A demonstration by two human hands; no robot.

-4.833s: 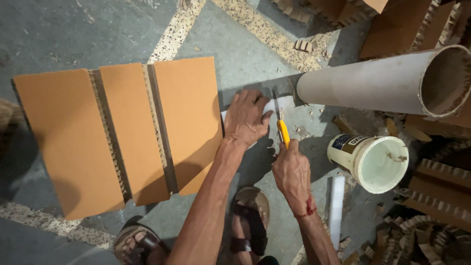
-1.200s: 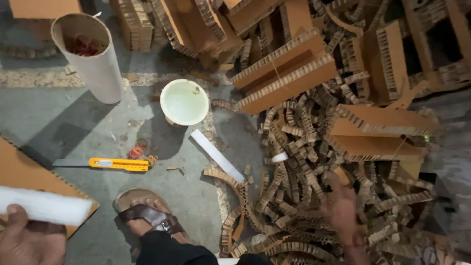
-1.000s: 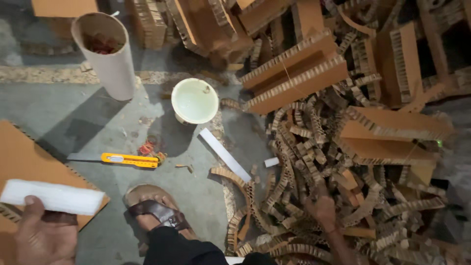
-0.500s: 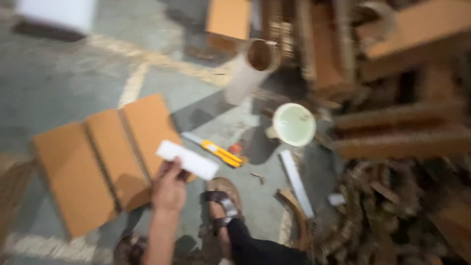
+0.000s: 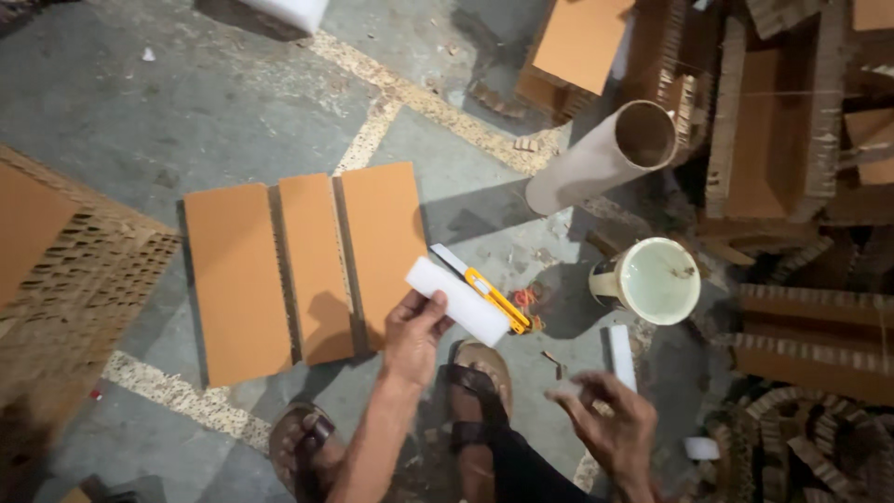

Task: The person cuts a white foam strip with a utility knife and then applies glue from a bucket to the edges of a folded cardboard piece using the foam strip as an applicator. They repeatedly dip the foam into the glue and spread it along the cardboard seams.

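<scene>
My left hand (image 5: pixel 413 328) has its grip closed on a white strip (image 5: pixel 458 300), thumb and fingers pinching its near-left end. The strip runs slantwise from that hand toward the right, and its right end lies over the handle of a yellow knife (image 5: pixel 486 293) on the floor. I cannot tell whether strip and knife touch. The knife points far-left, its blade end just beside the right edge of the orange board (image 5: pixel 303 265).

That board lies flat on the floor (image 5: pixel 168 93), left of my left hand, and is cut by two grooves into three panels side by side. My left hand casts a shadow on its near edge.

My right hand (image 5: pixel 605 424) hangs near and to the right, blurred, fingers spread, its grip open and holding nothing. Just beyond it a second white strip (image 5: pixel 620 352) lies on the floor, and farther on stands a white bucket (image 5: pixel 652 279). A cardboard tube (image 5: pixel 601 158) lies beyond the bucket, its open mouth facing right.

Both my sandals (image 5: pixel 480 396) show at the near edge, one under each forearm. Stacks of honeycomb cardboard (image 5: pixel 792 130) fill the right side, and another block (image 5: pixel 65 270) sits at the left edge.
</scene>
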